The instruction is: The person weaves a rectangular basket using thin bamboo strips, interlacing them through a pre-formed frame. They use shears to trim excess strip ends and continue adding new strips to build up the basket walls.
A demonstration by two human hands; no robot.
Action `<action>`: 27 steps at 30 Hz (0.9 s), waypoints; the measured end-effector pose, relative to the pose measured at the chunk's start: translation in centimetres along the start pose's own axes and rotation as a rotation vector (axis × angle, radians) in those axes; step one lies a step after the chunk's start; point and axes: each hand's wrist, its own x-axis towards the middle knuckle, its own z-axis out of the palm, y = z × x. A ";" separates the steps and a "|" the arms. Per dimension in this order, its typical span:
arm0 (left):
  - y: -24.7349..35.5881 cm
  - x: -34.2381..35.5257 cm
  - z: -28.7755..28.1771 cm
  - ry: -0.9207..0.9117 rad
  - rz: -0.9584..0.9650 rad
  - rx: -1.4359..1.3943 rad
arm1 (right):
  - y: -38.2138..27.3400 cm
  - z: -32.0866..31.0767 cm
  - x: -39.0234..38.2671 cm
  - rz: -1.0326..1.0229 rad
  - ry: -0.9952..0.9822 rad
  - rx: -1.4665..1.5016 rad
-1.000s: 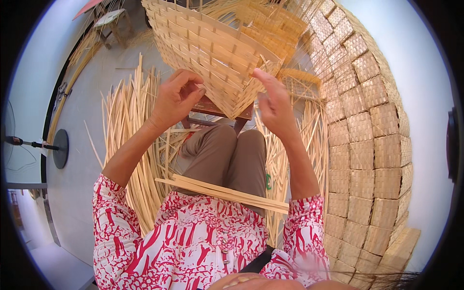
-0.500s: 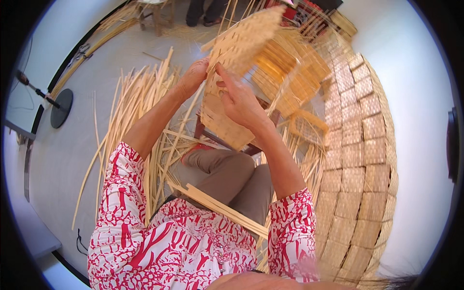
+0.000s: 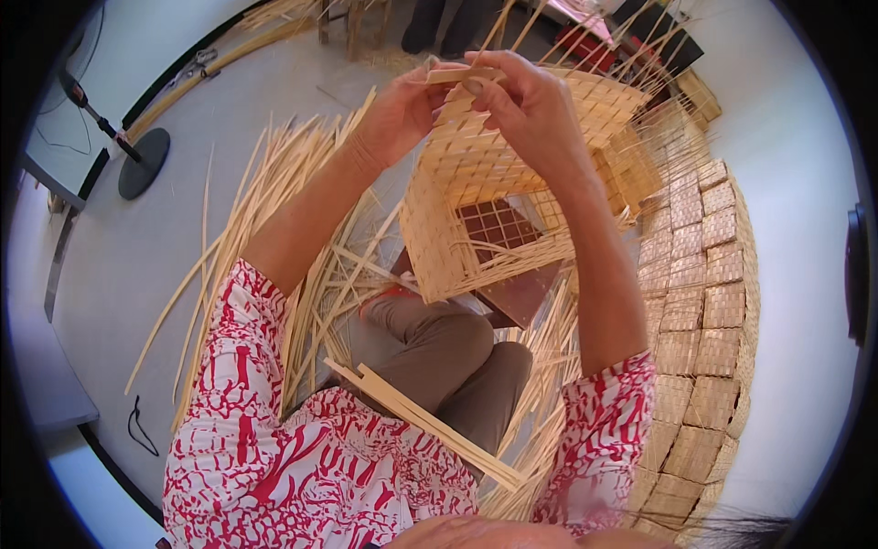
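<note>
A pale, open woven bamboo basket (image 3: 430, 233) rests on a dark wooden stool (image 3: 521, 302) in front of me, loose strip ends sticking up from it. Both hands are at its upper far edge. My left hand (image 3: 407, 114) has its fingers curled round a short flat strip (image 3: 453, 75) there. My right hand (image 3: 521, 119) pinches the same strip, thumb on it, close beside the left. Part of the basket is hidden behind my right arm. A few flat strips (image 3: 421, 421) lie across my lap.
Heaps of loose strips (image 3: 247, 238) lie either side of my legs. Stacked woven pieces (image 3: 686, 320) line the right wall. A black round stand (image 3: 142, 165) is at left, a grey bench edge (image 3: 55, 339) nearer. Another person's legs (image 3: 425, 27) and a red item (image 3: 594, 50) are beyond.
The basket has turned, showing its inside and gridded bottom. Both hands have moved up to its far edge and come together on a short strip; the right also shifted rightward since half a second ago.
</note>
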 end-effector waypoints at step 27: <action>1.8 -0.7 0.6 0.133 -0.012 0.394 | -0.8 -0.6 1.4 0.091 -0.123 0.126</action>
